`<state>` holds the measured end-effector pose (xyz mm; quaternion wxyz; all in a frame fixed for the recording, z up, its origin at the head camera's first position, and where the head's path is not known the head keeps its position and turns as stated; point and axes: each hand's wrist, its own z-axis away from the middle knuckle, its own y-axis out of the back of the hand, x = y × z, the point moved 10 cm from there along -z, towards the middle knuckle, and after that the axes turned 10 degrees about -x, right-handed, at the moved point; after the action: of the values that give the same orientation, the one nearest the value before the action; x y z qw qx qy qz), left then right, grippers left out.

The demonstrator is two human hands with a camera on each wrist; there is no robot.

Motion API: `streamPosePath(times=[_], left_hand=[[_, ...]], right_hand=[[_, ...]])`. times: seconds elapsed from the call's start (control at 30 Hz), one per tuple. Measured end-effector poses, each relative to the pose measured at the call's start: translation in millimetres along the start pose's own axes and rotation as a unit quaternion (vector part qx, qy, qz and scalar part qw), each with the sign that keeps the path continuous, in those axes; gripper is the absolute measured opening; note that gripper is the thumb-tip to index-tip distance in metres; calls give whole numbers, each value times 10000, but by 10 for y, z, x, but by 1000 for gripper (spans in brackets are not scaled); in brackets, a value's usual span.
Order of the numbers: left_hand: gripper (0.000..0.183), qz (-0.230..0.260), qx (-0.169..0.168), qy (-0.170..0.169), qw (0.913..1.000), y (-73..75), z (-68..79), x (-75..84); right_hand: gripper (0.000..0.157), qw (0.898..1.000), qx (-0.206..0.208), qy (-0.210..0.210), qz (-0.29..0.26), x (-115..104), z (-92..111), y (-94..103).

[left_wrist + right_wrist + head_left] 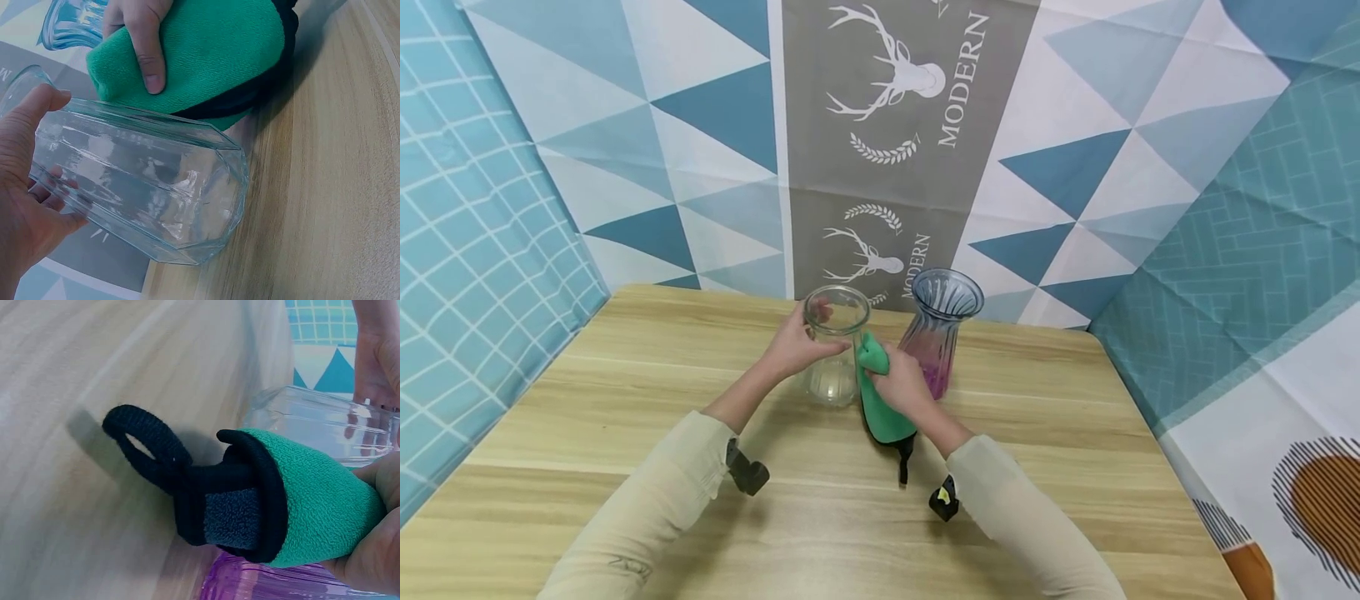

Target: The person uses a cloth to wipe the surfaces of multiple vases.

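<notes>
My left hand (793, 343) holds a clear glass vase (833, 379) near its rim, thumb on the near side and fingers behind. In the left wrist view, the vase's faceted body (144, 181) has nothing visible inside. My right hand (904, 385) grips a green fuzzy cloth (883, 417) with black edging, bunched at its upper end. The cloth lies along the vase's right side; whether they press together is unclear. In the right wrist view, a black loop (147, 440) hangs from the cloth's lower end. Behind my right hand stands a flared vase (934, 333), blue above and pink-purple below.
The wooden table (850, 533) reaches back to a wall cloth (880, 192) with triangles and deer heads. Blue tiled cloth (467, 208) hangs at the left, and a teal cloth (1262, 225) at the right. Black mounts (747, 471) sit at both wrists.
</notes>
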<state>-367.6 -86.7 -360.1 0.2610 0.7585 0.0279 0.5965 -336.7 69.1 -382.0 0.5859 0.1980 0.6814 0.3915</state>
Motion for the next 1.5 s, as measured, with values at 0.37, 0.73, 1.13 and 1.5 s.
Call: streamPosePath(times=[0.37,0.73,1.13,1.5], left_hand=[[81,61,-31,11,10000,-7,-3,-17],[79,-26,-67,59,10000,-7,-4,-27],[79,144,-108,-2,9998,-10,-22,-18],[79,307,-197,-13,9993,-24,-3,-7]], right_hand=[[50,9996,-193,-85,194,51,10,-107],[45,9992,230,122,-298,60,43,34],[52,9926,644,582,-853,-71,42,182],[62,9905,559,617,-1095,-95,-11,152]])
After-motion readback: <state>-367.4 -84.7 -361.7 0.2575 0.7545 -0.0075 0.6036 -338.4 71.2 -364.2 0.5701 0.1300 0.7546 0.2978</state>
